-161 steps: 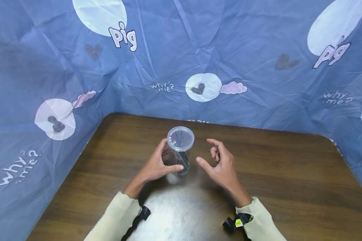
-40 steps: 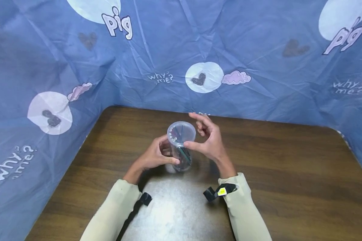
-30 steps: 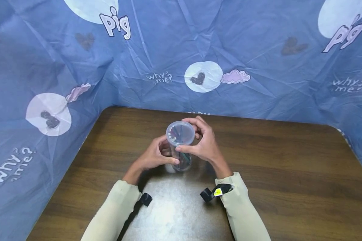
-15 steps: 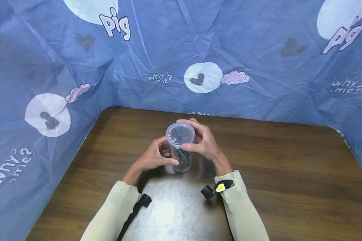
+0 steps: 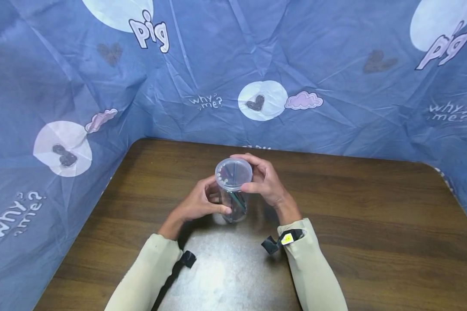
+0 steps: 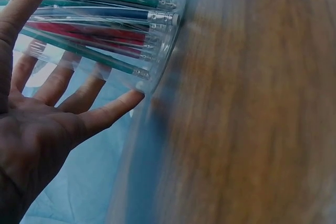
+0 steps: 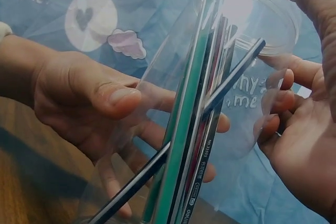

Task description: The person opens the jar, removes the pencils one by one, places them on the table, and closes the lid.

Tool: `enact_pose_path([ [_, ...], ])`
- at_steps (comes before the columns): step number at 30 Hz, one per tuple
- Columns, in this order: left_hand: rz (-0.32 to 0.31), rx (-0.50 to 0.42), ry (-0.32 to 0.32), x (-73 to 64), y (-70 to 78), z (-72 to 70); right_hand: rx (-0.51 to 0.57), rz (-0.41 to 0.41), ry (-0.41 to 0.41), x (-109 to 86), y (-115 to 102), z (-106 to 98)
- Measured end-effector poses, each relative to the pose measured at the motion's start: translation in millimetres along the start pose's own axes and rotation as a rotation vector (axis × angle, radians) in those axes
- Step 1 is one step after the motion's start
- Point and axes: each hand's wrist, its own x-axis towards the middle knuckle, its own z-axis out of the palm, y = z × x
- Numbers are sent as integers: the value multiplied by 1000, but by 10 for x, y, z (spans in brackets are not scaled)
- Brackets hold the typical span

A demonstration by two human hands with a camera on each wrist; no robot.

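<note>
A clear plastic jar [image 5: 233, 207] stands upright on the table, capped by a translucent round lid [image 5: 233, 172]. Inside it are several pencils [image 7: 184, 129] in green, dark blue and red; one dark pencil leans across the others. In the left wrist view the pencils' [image 6: 121, 17] metal-ringed ends point at the jar's base. My left hand [image 5: 202, 198] grips the jar's lower body, thumb in front and fingers behind. My right hand [image 5: 266, 181] holds the lid's rim from the right, thumb at the near edge and index finger at the far edge.
The brown wooden table [image 5: 354, 224] spreads around the jar, with a bright glare near its front. A blue printed cloth [image 5: 202, 65] hangs behind and along the sides. Black wrist straps with small cameras [image 5: 270, 245] sit at both sleeves.
My right hand has come in from the right to the lid and taken hold of its rim, its thumb shifting rightward along the edge lately. The left hand keeps its grip on the jar.
</note>
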Motion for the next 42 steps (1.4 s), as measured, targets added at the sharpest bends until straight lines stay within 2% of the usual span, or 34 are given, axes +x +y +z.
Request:
enact_pose_path([
  [6,-9,-3,4,1,20,3,54,-10,15,1,10,-8],
  [14,-17,25,6,-7,13,6,44,2,29,-18,37,-41],
  [21,-24,8,10,-11,38,20,70,-12,21,-24,29,-63],
  [28,-19,3,1,0,46,27,86,-37,58,-29,2,-102],
  [32,-23,15,8,-9,42,39,80,-18,40,-49,-41,-93],
  [34,-23,24,11,-12,39,45,2,-23,39,-53,-76,-74],
  [36,-19,26,11,-14,39,51,-163,-41,62,-60,-114,-44],
  [40,-6,9,5,-19,38,60,-534,-90,171,-78,-172,38],
  [42,0,-1,3,-22,39,64,-613,-102,209,-85,-189,79],
])
